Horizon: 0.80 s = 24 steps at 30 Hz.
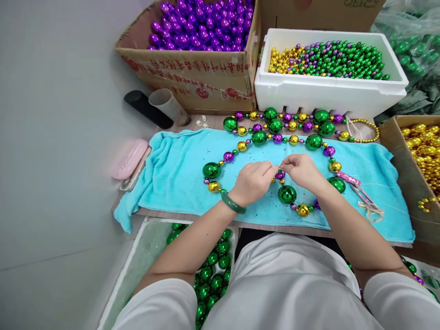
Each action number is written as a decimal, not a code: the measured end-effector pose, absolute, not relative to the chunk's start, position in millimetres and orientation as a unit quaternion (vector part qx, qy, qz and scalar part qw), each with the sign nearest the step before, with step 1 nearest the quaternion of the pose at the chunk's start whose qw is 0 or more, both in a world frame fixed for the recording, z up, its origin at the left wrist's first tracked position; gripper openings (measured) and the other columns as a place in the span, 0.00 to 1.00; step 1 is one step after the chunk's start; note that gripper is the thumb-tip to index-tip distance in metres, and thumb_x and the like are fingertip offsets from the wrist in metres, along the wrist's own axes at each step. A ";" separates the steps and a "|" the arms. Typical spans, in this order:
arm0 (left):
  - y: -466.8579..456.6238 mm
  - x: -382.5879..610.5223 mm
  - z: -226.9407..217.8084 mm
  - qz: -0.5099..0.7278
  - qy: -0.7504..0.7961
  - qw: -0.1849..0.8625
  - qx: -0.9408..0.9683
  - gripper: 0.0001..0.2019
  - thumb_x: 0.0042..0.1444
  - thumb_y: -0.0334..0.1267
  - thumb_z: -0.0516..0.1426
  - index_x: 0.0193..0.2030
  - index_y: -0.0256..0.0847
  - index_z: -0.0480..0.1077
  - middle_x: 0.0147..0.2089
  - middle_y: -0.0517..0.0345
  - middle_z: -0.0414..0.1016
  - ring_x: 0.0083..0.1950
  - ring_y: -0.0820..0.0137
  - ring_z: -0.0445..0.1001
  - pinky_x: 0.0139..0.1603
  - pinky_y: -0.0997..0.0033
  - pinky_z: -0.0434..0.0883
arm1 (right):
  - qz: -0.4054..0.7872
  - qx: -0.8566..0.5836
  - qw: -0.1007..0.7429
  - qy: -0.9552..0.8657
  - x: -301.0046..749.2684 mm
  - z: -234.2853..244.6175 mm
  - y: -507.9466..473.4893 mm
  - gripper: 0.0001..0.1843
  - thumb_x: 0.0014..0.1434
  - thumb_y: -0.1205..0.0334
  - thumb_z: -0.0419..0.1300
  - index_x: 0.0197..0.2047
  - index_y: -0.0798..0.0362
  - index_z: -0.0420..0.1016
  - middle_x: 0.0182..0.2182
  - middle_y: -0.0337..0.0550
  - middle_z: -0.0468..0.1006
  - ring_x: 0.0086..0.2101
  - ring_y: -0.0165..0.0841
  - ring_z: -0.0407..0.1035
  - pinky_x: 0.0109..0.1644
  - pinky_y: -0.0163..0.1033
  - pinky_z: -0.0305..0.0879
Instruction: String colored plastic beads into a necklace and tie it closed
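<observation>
A necklace of green, gold and purple beads (259, 137) lies in a loop on a turquoise towel (178, 174). My left hand (252, 183), with a green bangle on the wrist, and my right hand (302, 172) meet at the near side of the loop. Both pinch the string close to a small purple bead (279, 174). The fingers of both hands are closed together. A large green bead (287, 194) hangs just below them. A thin string trails off to the right.
A cardboard box of purple beads (202, 25) and a white foam box of mixed small beads (330, 57) stand behind. More strung beads (299, 120) lie beyond the towel. Gold beads (421, 146) fill a box at right; green ones (211, 275) a tray below. A pink case (128, 158) lies left.
</observation>
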<state>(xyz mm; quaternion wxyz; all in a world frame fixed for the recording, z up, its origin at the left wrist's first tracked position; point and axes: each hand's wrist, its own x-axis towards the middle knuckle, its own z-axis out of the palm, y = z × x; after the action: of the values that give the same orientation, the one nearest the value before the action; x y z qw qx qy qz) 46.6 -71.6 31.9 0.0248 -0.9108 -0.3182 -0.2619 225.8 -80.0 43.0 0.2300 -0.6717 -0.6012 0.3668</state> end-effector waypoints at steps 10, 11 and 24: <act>-48.9 46.6 21.1 -0.267 -0.247 -0.023 -0.931 0.12 0.65 0.35 0.48 0.42 0.40 0.73 0.34 0.56 0.74 0.35 0.73 0.72 0.34 0.73 0.67 | 0.490 -0.517 0.026 -0.701 235.5 78.6 -65.9 0.08 0.49 0.69 0.57 0.28 0.57 0.79 0.25 0.41 0.77 0.27 0.29 0.65 0.32 0.35 0.56; -48.3 47.6 19.4 -0.277 -0.242 -0.039 -0.929 0.12 0.65 0.35 0.48 0.42 0.40 0.73 0.35 0.56 0.75 0.35 0.73 0.72 0.35 0.73 0.68 | 0.517 -0.491 0.029 -0.700 238.4 80.0 -63.9 0.08 0.49 0.68 0.58 0.28 0.57 0.79 0.25 0.41 0.77 0.27 0.28 0.64 0.32 0.34 0.56; -54.8 39.4 11.3 -0.349 -0.211 -0.095 -0.908 0.13 0.63 0.36 0.50 0.46 0.47 0.76 0.27 0.60 0.70 0.28 0.76 0.66 0.29 0.76 0.62 | 0.797 -0.382 0.151 -0.442 259.7 42.1 -57.1 0.11 0.39 0.63 0.68 0.27 0.59 0.77 0.15 0.32 0.66 0.15 0.18 0.45 0.17 0.29 0.35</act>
<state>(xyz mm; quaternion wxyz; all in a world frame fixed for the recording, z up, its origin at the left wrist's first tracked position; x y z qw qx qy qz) 39.4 -54.8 11.3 -0.0947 -0.9080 -0.2110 -0.3493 259.7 -57.1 42.1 0.1509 -0.3823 -0.4424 0.7971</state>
